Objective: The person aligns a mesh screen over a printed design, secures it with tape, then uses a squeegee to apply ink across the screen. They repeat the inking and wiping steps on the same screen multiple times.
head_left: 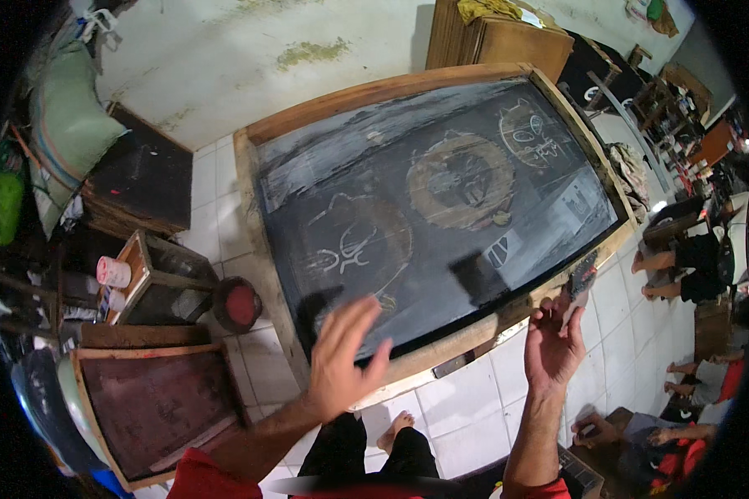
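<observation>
A large wooden-framed screen [531, 73] lies in front of me, its dark mesh marked with pale cat-face outlines and grey smears. Over its near left corner hovers my left hand [343, 353], fingers stretched out and slightly blurred, holding nothing. My right hand [553, 349] is beyond the frame's near right edge, palm up. Its thumb and fingers grip a small flat piece [583, 274], dark with red specks at the far end and paler near the fingers; its exact kind is unclear. A squarish dark shadow falls on the mesh left of that hand.
A smaller reddish-brown framed screen [154, 399] stands at lower left, near a round pot [240, 305] and a wooden stand [162, 287] with a pink tub [113, 272]. Stacked boards [499, 46] lean behind. Other people [699, 258] sit at right on the tiled floor.
</observation>
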